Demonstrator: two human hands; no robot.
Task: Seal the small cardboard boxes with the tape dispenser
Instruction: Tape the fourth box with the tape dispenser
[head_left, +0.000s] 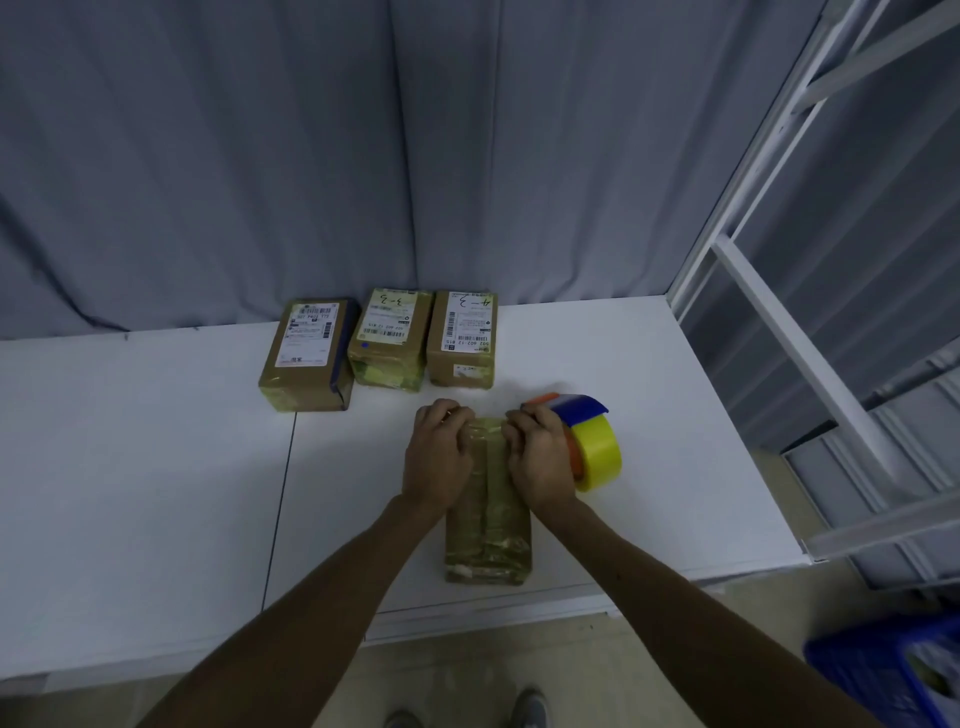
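The taped box (488, 530) lies lengthwise on the white bench (130, 493), close to its near edge. Strips of yellowish tape cover its top and near end. The left hand (439, 457) sits on the far left corner of this box, its fingers curled over the far edge and gripping it. The right hand (537, 457) does the same at the far right corner, so the two sets of knuckles nearly meet over the middle seam.

Just right of the box, touching the back of the right hand, stands the tape dispenser (597, 447), with a blue and orange body and a yellow roll. I cannot tell whether the hand holds any part of it.

Beyond the box, a row of three parcels lies flat. The box marked 4-3 (462, 338) is straight ahead, the box marked 3-3 (389, 338) is just left of it, and the dark-edged box (306, 358) is furthest left. All three carry white labels.

Behind them hangs a grey curtain (363, 156). Well to the right of the box rises a white metal rack (779, 322), and nearer, low on the right, is a blue crate (893, 675).
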